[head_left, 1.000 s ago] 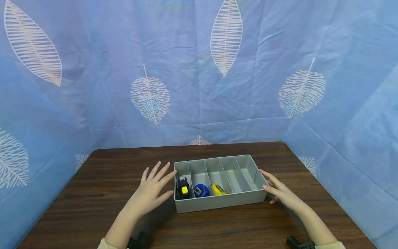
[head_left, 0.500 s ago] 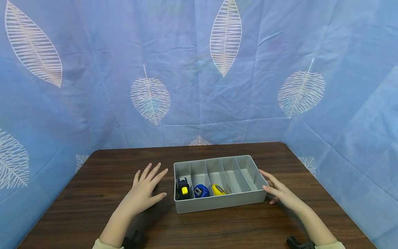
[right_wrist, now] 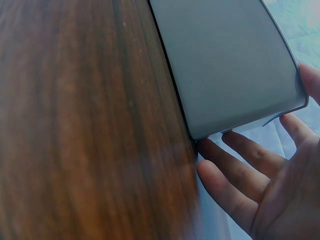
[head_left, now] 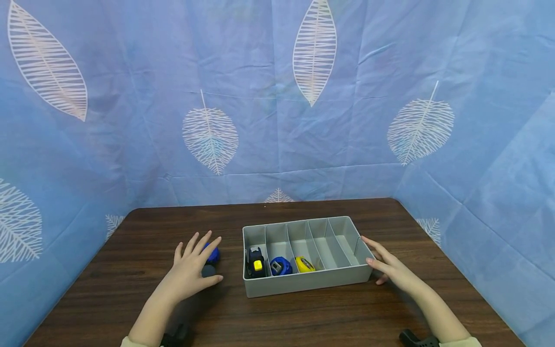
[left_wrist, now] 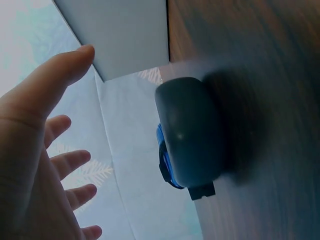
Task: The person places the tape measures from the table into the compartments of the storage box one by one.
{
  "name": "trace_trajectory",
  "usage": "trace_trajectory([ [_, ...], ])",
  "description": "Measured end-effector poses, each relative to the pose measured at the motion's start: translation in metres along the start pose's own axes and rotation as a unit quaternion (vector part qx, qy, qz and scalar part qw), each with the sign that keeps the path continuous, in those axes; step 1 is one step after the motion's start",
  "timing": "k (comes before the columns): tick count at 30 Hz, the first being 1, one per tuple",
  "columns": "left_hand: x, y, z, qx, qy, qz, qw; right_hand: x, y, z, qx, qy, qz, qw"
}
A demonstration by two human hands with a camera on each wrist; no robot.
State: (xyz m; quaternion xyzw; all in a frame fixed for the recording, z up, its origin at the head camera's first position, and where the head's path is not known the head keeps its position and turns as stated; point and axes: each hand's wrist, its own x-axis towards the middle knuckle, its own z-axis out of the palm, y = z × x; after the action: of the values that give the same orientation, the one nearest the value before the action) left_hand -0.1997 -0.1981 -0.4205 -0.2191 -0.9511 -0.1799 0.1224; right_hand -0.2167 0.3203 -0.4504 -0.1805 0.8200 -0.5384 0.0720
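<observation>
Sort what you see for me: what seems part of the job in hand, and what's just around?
Likely part of the job:
- tray, touched by the right hand
- black tape, blue tape and yellow tape, inside it
- loose tape, near the left hand

Just around:
- table
- leaf-patterned cloth

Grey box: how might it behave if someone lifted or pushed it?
The box is probably light for its size, given its thin walls. Pushed, it would likely slide rather than tip, being low and wide. The blue tape may shift if tilted, having room behind it.
</observation>
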Motion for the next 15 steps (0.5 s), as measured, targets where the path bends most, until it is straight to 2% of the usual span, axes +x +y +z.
trace_trajectory([
  [15, -0.0059, -0.0063, 0.0003, 0.023, -0.014, -0.049, 0.9984, -0.0013, -0.0042, -0.0001, -0.001, -0.001, 0.000, 1.000],
])
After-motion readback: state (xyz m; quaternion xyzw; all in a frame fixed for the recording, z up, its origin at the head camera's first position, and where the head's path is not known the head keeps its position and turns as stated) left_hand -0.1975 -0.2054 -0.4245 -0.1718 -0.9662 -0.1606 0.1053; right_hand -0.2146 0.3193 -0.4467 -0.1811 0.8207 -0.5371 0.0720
